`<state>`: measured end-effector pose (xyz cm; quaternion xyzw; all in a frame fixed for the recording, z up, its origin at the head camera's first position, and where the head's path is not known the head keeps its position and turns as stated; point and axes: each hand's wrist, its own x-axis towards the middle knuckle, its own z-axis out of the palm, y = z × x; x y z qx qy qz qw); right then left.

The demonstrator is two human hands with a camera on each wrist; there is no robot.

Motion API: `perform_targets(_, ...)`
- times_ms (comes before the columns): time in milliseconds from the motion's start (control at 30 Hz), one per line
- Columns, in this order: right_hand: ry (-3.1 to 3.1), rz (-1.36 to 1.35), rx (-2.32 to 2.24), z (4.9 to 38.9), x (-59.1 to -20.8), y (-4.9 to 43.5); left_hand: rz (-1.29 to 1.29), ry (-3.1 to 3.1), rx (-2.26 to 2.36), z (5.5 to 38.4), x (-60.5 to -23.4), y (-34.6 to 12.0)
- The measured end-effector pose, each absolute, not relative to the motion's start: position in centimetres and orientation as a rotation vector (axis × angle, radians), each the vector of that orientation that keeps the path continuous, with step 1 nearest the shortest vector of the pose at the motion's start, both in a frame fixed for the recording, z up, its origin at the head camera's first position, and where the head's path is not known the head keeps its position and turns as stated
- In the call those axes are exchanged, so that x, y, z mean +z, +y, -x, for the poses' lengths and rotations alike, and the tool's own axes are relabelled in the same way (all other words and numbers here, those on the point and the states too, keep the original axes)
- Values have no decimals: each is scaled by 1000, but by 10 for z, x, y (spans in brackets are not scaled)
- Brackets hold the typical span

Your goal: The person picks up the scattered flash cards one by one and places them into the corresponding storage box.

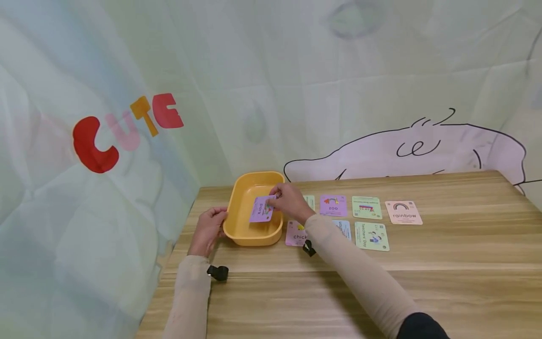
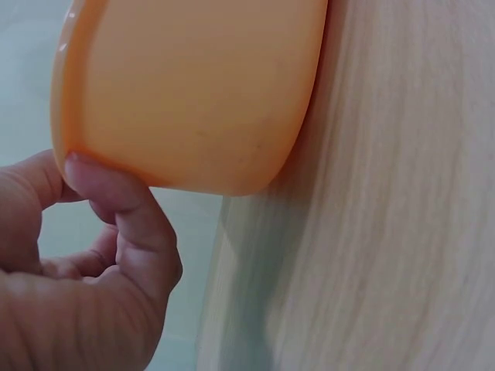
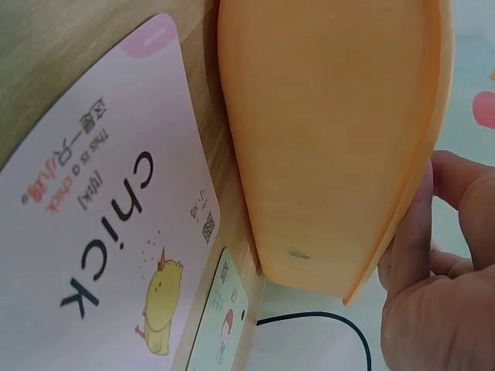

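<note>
A yellow plastic basin [image 1: 254, 240] stands at the left of the wooden table. My left hand [image 1: 208, 230] pinches its left rim between thumb and fingers, as the left wrist view shows close up. Over the basin, my right hand [image 1: 291, 201] holds a purple "park" card [image 1: 259, 211] by its edge, the card tilted within the rim. Beside the basin's right wall lies a "chick" card [image 1: 295, 234], partly behind my right forearm; the right wrist view shows that chick card [image 3: 116, 224] in full print. A green card [image 1: 310, 201] is mostly hidden behind the right hand.
Further right lie the zoo card [image 1: 333, 205], a green card with a boat-like picture [image 1: 366, 208], the rainbow card [image 1: 404, 213], a blue card [image 1: 344, 229] and the Teachers' Day card [image 1: 372, 236]. A printed cloth [image 1: 254, 94] hangs behind the table [image 1: 474, 245].
</note>
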<state>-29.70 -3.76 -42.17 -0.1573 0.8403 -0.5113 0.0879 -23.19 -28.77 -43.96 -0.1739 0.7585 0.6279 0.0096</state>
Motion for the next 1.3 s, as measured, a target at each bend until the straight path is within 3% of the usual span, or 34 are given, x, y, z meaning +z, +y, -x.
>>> perform_targets(1300, 2463, 493, -1509, 293, -416, -36, 549, 2377, 1973, 232, -440, -288)
